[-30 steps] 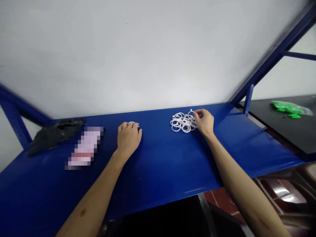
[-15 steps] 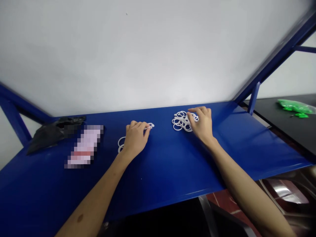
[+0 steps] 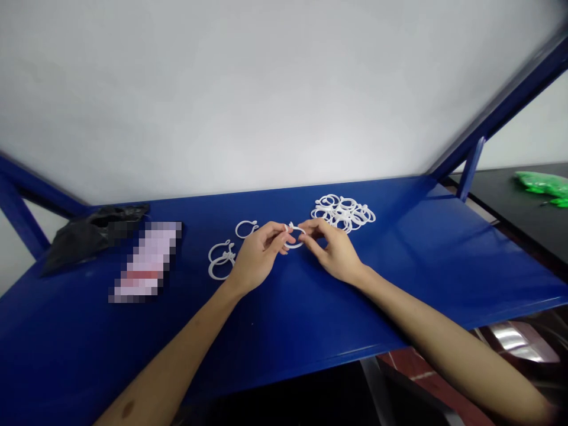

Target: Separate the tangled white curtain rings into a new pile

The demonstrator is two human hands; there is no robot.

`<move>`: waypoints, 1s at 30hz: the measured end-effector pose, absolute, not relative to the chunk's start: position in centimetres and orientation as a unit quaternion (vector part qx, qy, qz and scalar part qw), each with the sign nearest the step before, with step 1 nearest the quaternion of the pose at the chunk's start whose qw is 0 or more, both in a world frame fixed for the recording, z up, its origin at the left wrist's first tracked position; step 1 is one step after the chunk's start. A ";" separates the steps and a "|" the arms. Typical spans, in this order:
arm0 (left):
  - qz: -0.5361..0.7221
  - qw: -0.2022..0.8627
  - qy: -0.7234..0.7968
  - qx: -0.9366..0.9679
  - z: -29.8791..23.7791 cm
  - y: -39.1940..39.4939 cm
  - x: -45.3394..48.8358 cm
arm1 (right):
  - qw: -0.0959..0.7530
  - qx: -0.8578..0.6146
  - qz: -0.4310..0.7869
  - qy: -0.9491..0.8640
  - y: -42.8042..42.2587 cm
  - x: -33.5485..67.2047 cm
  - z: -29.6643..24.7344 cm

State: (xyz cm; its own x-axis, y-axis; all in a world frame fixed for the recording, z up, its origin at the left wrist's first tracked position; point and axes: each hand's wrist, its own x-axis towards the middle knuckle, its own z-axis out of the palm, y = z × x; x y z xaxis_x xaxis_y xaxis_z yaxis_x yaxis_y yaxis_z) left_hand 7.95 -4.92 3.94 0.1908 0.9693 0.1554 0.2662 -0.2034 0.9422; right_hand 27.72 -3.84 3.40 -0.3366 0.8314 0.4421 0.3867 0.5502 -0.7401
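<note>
Between my hands, just above the blue table, is a white plastic ring (image 3: 294, 246) with a small knob at its top. My left hand (image 3: 260, 254) pinches its left side near the knob. The right side is gripped by thumb and finger of my right hand (image 3: 332, 248). A loose pile of several white rings (image 3: 341, 210) lies behind my right hand. Left of my left hand, two overlapping white rings (image 3: 220, 269) lie flat, partly covered by that hand. A single white ring (image 3: 245, 229) rests farther back beside my left fingers.
The blue table (image 3: 288, 319) meets a pale wall (image 3: 266, 106) at the back. A crumpled black plastic bag (image 3: 80, 236) and a pixelated pink item (image 3: 146, 257) occupy the left. At far right, a green bag (image 3: 541, 183) sits on a black table (image 3: 501, 207).
My right hand has come from the pile to the middle with a ring, where both hands now hold it. My left hand has moved right, and a lone ring shows behind it.
</note>
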 end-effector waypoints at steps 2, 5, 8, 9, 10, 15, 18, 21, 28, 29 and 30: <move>0.416 0.406 0.480 0.657 4.0 -5.1 8.1 | 0.415 -0.388 0.272 -0.777 -3.9 27.7 3.4; 0.402 0.381 0.490 0.673 4.2 -5.6 8.1 | 0.417 -0.367 0.269 -0.786 -4.1 27.7 3.4; 0.392 0.371 0.491 0.684 4.6 -6.3 8.4 | 0.419 -0.333 0.249 -0.807 -4.1 28.0 3.5; 0.392 0.369 0.491 0.685 4.7 -6.5 8.5 | 0.418 -0.323 0.237 -0.815 -4.1 28.1 3.5; 0.394 0.366 0.492 0.685 4.7 -6.7 8.6 | 0.417 -0.314 0.226 -0.823 -4.1 28.1 3.5; 0.413 0.316 0.520 0.678 4.7 -6.9 9.0 | 0.422 -0.312 0.185 -0.831 -4.1 28.0 3.3; 0.414 0.276 0.541 0.678 4.3 -6.6 8.9 | 0.420 -0.330 0.182 -0.826 -4.4 27.8 3.2; 0.405 0.227 0.545 0.699 4.0 -6.3 8.6 | 0.396 -0.316 0.188 -0.841 -4.5 27.9 3.2; 0.356 0.141 0.504 0.775 4.1 -5.3 7.7 | 0.385 -0.312 0.130 -0.859 -4.7 27.9 4.6; 0.339 0.118 0.514 0.779 4.0 -5.0 7.5 | 0.405 -0.328 0.103 -0.847 -4.3 28.1 5.2; 0.319 0.089 0.532 0.779 3.9 -4.7 7.2 | 0.425 -0.352 0.072 -0.831 -3.7 28.5 5.7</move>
